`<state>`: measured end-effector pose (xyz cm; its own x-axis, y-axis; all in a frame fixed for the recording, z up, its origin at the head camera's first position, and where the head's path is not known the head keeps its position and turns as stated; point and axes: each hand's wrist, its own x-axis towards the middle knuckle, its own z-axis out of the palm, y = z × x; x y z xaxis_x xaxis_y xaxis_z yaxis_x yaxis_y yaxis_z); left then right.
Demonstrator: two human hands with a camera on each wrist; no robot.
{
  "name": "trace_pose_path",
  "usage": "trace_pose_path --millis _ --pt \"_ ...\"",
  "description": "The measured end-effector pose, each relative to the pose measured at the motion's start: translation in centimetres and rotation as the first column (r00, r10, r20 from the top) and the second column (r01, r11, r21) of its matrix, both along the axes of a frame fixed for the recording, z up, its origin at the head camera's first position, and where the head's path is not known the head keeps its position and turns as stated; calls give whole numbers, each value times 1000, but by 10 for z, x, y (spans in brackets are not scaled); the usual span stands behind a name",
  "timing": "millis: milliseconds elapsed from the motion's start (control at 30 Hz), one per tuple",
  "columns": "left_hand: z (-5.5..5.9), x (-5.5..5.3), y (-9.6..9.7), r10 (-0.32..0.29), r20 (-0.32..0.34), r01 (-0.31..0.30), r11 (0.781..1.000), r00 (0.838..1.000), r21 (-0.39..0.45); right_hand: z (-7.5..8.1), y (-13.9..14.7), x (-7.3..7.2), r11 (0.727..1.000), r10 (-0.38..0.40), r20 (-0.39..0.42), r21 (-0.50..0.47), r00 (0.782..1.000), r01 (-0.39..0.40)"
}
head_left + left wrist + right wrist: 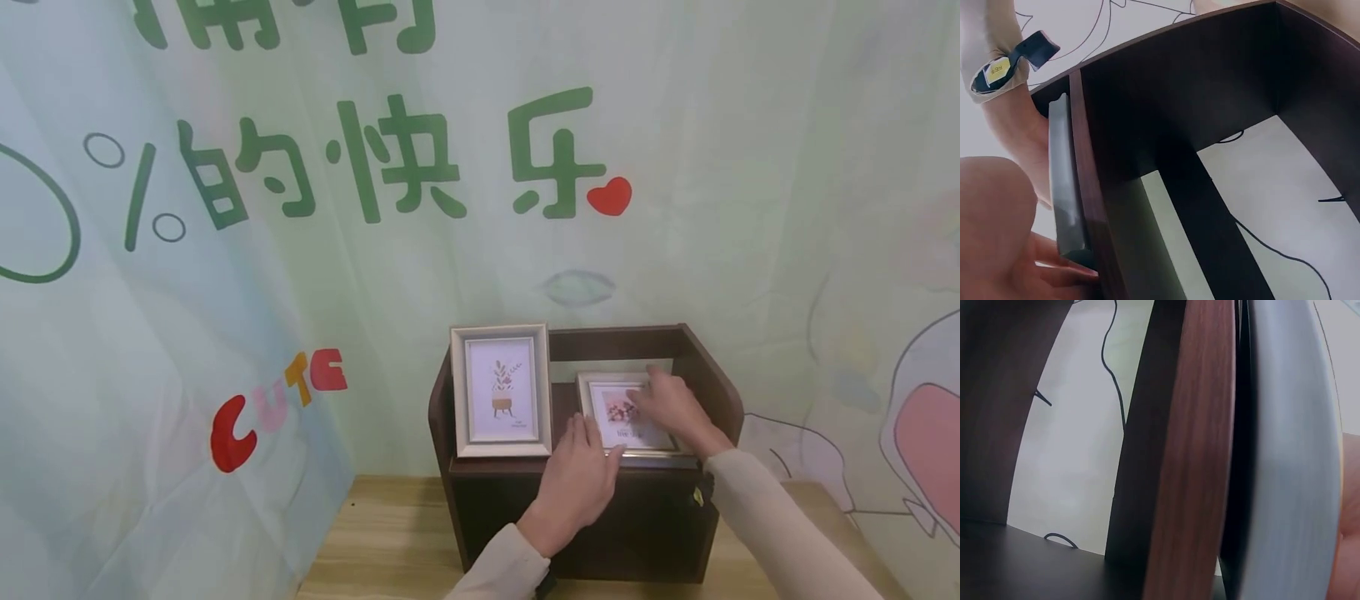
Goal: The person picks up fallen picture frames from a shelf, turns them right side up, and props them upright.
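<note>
A picture frame (pixel 583 385) with a pink flower print lies tilted back on top of a dark brown wooden shelf unit (pixel 442 417). My left hand (pixel 576 479) touches the frame's lower left side, its fingers straight and its thumb at the front edge. At the upper right, my right hand (pixel 675 408) holds the same frame, thumb over its face; the other fingers are partly hidden. The left wrist view shows the frame's grey edge (pixel 1066 181) along the shelf board, left fingers (pixel 1060 275) at one end. In the right wrist view the grey edge (pixel 1294 456) stands close beside the board.
Left of it, a second picture frame (pixel 459 392) with a potted plant print stands upright on the unit. The unit rests on a wooden tabletop (pixel 382 533). Behind hangs a printed curtain (pixel 420 275). A black cable (pixel 1282 253) shows through the unit's open back.
</note>
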<state>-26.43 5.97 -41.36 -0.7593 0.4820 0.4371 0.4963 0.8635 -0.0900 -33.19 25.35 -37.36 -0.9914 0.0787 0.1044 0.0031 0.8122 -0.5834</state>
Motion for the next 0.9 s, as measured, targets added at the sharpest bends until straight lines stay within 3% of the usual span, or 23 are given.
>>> trace_pose_path --millis 400,667,767,900 --pt "-7 -3 5 53 -16 -53 999 998 -12 -9 4 -10 1000 6 -15 9 1000 -6" --pt "-8 -3 5 51 -32 -51 999 998 2 -13 5 -7 1000 -5 18 8 1000 4" --pt "-8 -2 5 57 -33 -57 998 998 4 -14 3 -7 999 -10 0 35 1000 10" --pt "-8 -2 4 57 -43 -57 998 997 1 -15 0 -7 989 -2 -36 146 999 8"
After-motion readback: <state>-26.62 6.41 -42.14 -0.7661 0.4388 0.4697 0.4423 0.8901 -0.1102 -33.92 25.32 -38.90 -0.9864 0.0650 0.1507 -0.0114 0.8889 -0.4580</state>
